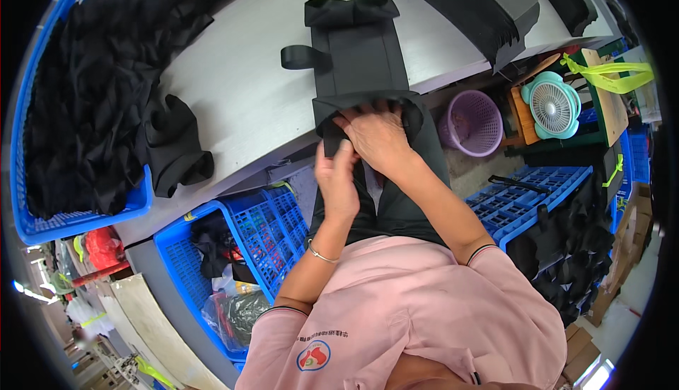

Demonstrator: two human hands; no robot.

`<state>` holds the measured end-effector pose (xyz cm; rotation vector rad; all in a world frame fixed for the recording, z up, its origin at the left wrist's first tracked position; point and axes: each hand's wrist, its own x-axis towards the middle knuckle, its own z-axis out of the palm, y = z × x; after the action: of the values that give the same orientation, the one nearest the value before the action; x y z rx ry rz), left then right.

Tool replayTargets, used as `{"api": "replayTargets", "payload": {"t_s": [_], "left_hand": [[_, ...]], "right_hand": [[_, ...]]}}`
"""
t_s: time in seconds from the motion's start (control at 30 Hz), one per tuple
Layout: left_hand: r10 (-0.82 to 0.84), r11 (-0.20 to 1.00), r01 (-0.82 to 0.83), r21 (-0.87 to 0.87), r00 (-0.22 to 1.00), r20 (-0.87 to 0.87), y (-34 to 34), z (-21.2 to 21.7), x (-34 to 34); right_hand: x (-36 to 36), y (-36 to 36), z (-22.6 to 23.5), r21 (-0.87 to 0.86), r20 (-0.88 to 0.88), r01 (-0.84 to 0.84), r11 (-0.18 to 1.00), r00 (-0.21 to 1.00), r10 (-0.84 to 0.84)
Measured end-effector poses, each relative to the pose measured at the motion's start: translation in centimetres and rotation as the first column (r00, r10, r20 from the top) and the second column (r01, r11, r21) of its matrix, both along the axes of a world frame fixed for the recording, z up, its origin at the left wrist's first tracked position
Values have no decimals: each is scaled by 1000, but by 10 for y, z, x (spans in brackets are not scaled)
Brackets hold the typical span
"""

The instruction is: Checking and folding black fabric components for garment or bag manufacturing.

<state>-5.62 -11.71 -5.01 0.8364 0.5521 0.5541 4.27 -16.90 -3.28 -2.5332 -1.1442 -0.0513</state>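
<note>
A long black fabric piece (361,57) lies over the table's near edge, its far end folded up and a strap loop sticking out on its left side. Its near end is turned back into a fold above my lap. My left hand (337,178) is closed, pinching a black strip at the left of this fold between thumb and fingers. Above and to the right of it, my right hand (376,135) reaches into the fold and holds the cloth, fingers bent and fingertips partly hidden by the fabric. The two hands nearly touch.
Black cloth pieces (92,93) heap over a blue basket (85,227) on the left. Stacked black panels (467,8) lie at the far right of the white table (247,57). Below stand blue crates (187,248), a purple bin (472,122) and a teal fan (553,107).
</note>
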Motion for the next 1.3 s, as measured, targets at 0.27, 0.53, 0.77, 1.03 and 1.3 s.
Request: {"api": "replayTargets", "payload": {"t_s": [0.27, 0.53, 0.77, 1.03, 1.3], "left_hand": [[125, 961, -71, 267, 973, -193, 29, 20, -26], [95, 10, 10, 1000, 995, -10, 23, 84, -12], [-267, -171, 215, 961, 929, -255, 4, 71, 34], [-210, 128, 116, 985, 974, -87, 23, 108, 18], [110, -421, 379, 824, 923, -369, 101, 20, 70]], "right_hand": [[-19, -8, -7, 17, -56, -24, 1000, 998, 25], [-20, -11, 4, 50, -49, -56, 997, 997, 59], [-18, -13, 0, -204, -128, -13, 979, 992, -13], [-32, -54, -23, 77, -15, -157, 985, 987, 158], [-66, -113, -26, 140, 88, -118, 983, 990, 107]]}}
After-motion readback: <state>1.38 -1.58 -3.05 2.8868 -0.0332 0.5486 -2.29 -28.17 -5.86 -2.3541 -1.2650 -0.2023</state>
